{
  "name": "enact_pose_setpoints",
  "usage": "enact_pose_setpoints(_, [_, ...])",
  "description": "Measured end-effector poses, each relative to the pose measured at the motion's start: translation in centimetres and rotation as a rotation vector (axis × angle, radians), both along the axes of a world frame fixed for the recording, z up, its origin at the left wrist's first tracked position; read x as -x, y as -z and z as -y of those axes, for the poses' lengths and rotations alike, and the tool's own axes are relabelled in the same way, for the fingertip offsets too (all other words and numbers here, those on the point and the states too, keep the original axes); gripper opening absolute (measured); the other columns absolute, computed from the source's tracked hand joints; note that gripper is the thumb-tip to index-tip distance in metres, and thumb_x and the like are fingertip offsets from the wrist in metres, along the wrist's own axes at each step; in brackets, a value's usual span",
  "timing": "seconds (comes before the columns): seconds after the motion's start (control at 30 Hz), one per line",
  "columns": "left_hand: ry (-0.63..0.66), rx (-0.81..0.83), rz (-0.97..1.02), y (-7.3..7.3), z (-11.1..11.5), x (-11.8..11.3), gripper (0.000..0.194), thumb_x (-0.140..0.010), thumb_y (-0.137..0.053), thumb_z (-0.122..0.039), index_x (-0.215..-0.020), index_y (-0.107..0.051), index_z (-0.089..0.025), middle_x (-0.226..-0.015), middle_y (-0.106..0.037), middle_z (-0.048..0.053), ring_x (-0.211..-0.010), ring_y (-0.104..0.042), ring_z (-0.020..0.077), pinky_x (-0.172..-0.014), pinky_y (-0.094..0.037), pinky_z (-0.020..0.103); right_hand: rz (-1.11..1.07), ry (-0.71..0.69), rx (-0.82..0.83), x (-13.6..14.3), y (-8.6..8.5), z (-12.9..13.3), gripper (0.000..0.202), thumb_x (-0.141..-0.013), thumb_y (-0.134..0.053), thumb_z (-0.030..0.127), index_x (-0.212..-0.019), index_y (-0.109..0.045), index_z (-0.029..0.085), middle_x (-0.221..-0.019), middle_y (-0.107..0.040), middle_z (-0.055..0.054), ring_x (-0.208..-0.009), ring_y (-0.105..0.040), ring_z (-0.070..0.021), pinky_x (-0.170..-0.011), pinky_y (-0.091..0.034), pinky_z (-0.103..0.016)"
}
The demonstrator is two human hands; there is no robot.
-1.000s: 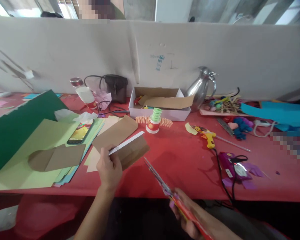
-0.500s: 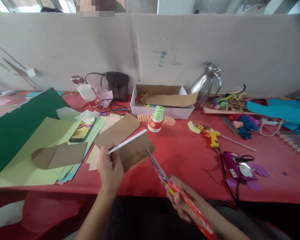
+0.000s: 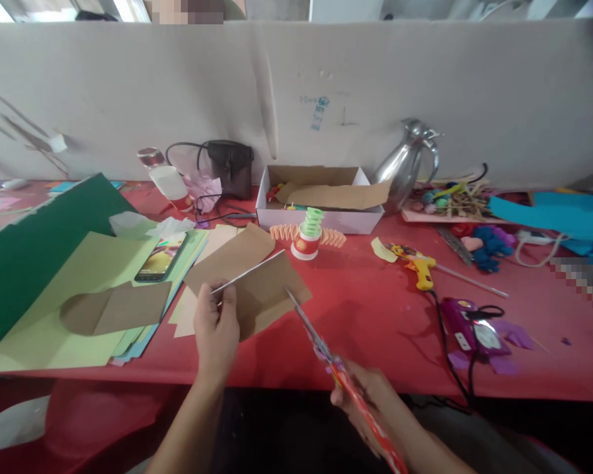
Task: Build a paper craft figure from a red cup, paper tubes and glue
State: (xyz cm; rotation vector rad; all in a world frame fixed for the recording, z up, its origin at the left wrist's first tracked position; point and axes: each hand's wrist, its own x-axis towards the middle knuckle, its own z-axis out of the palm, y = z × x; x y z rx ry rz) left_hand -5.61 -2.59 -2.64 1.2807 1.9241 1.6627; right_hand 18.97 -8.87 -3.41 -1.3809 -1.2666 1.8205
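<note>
My left hand (image 3: 217, 326) pinches a folded piece of brown card (image 3: 271, 289) at its left end, its pale upper edge tilted up to the right. In my right hand (image 3: 370, 401) is a pair of scissors (image 3: 309, 326) with an orange-red handle, fingers wrapped round it. The blades look closed or nearly so, their tips at the card's lower right part; whether they touch it I cannot tell. Behind the card lies another brown sheet (image 3: 237, 257). A small red-and-white paper cup (image 3: 306, 246) with green and orange folded paper strips stands just beyond.
On the left, coloured paper sheets (image 3: 79, 263) carry a phone (image 3: 161, 257) and a rounded brown cutout (image 3: 113, 309). A white box (image 3: 321, 222) and a metal jug (image 3: 408, 168) stand at the back. Rightward lie a yellow glue gun (image 3: 422, 268) and a purple device (image 3: 474, 329) with a black cable.
The folded card has turned in my left hand, so its white edge looks thinner and more brown face shows. The scissors have drawn slightly down and left, their blades closer together.
</note>
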Motion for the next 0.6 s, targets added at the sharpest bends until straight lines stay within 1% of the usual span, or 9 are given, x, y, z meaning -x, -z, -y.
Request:
enact_pose_setpoints(0.07, [0.024, 0.003, 0.118, 0.2, -0.4, -0.1, 0.019, -0.091, -0.057, -0.042, -0.091, -0.057, -0.022, -0.083, -0.06, -0.001, -0.078, -0.056, 0.0144, -0.072, -0.042, 0.024, 0.013, -0.006, -0.004, 0.1, 0.6, 0.0, 0.048, -0.067, -0.073, 0.062, -0.086, -0.067, 0.018, -0.057, -0.049, 0.003, -0.053, -0.05, -0.0128, -0.055, -0.046, -0.026])
enact_pose_setpoints(0.13, [0.081, 0.011, 0.285, 0.0, -0.7, -0.4, 0.021, -0.089, -0.059, -0.043, -0.095, -0.058, -0.022, -0.088, -0.063, 0.0, -0.083, -0.059, 0.0153, -0.074, -0.044, 0.025, 0.019, 0.027, -0.051, 0.1, 0.9, -0.1, 0.046, -0.072, -0.068, 0.064, -0.081, -0.067, 0.019, -0.057, -0.048, 0.003, -0.052, -0.048, -0.012, -0.054, -0.046, -0.026])
enact_pose_setpoints(0.2, [0.15, 0.019, 0.422, -0.3, -1.0, -0.7, 0.025, -0.087, -0.061, -0.043, -0.098, -0.058, -0.021, -0.092, -0.066, 0.002, -0.085, -0.062, 0.0167, -0.076, -0.047, 0.027, 0.024, 0.058, -0.142, -0.3, 0.7, -0.1, 0.045, -0.076, -0.065, 0.064, -0.077, -0.066, 0.02, -0.059, -0.047, 0.002, -0.053, -0.046, -0.0116, -0.054, -0.046, -0.026])
enact_pose_setpoints(0.27, [0.171, 0.021, 0.439, -0.7, -1.0, -1.0, 0.025, -0.087, -0.062, -0.041, -0.098, -0.059, -0.02, -0.094, -0.067, 0.004, -0.089, -0.063, 0.0182, -0.079, -0.048, 0.028, 0.008, 0.065, -0.211, -0.8, 0.2, -0.2, 0.041, -0.078, -0.066, 0.061, -0.086, -0.068, 0.022, -0.067, -0.05, 0.001, -0.059, -0.048, -0.0134, -0.059, -0.048, -0.027])
enact_pose_setpoints(0.33, [0.147, 0.027, 0.351, -0.9, -0.9, -1.1, 0.021, -0.088, -0.061, -0.039, -0.094, -0.059, -0.019, -0.092, -0.067, 0.004, -0.092, -0.062, 0.0188, -0.08, -0.047, 0.028, -0.032, 0.046, -0.203, -1.3, -0.3, -0.3, 0.042, -0.079, -0.067, 0.06, -0.101, -0.068, 0.025, -0.078, -0.055, -0.001, -0.068, -0.052, -0.0161, -0.065, -0.051, -0.03])
enact_pose_setpoints(0.4, [0.102, 0.041, 0.204, -0.7, -0.6, -1.0, 0.017, -0.089, -0.058, -0.037, -0.088, -0.058, -0.02, -0.085, -0.065, 0.002, -0.085, -0.061, 0.0179, -0.075, -0.045, 0.027, -0.067, 0.023, -0.174, -1.7, -0.4, -0.3, 0.048, -0.079, -0.066, 0.062, -0.111, -0.065, 0.026, -0.083, -0.056, -0.003, -0.072, -0.054, -0.0172, -0.066, -0.052, -0.03])
enact_pose_setpoints(0.5, [0.016, 0.016, -0.108, -0.2, 0.1, -0.7, 0.01, -0.089, -0.057, -0.03, -0.084, -0.056, -0.021, -0.074, -0.059, -0.001, -0.068, -0.056, 0.0156, -0.065, -0.042, 0.026, -0.137, -0.061, -0.016, -1.7, 0.5, -0.1, 0.062, -0.08, -0.059, 0.071, -0.122, -0.058, 0.025, -0.077, -0.052, -0.001, -0.058, -0.049, -0.0123, -0.049, -0.047, -0.023])
enact_pose_setpoints(0.57, [0.003, -0.019, -0.278, -0.2, 0.5, -0.6, 0.003, -0.087, -0.056, -0.023, -0.085, -0.057, -0.022, -0.073, -0.059, -0.001, -0.064, -0.055, 0.0151, -0.062, -0.04, 0.026, -0.188, -0.102, 0.103, -1.7, 1.1, 0.0, 0.07, -0.081, -0.052, 0.077, -0.128, -0.05, 0.025, -0.072, -0.045, 0.003, -0.049, -0.039, -0.0078, -0.04, -0.038, -0.018])
enact_pose_setpoints(0.6, [0.009, -0.032, -0.318, -0.3, 0.6, -0.6, 0.002, -0.087, -0.055, -0.021, -0.085, -0.057, -0.022, -0.073, -0.06, -0.001, -0.064, -0.055, 0.015, -0.061, -0.04, 0.026, -0.199, -0.105, 0.138, -1.6, 1.3, 0.0, 0.071, -0.082, -0.049, 0.078, -0.129, -0.048, 0.025, -0.071, -0.042, 0.005, -0.046, -0.033, -0.006, -0.037, -0.033, -0.017])
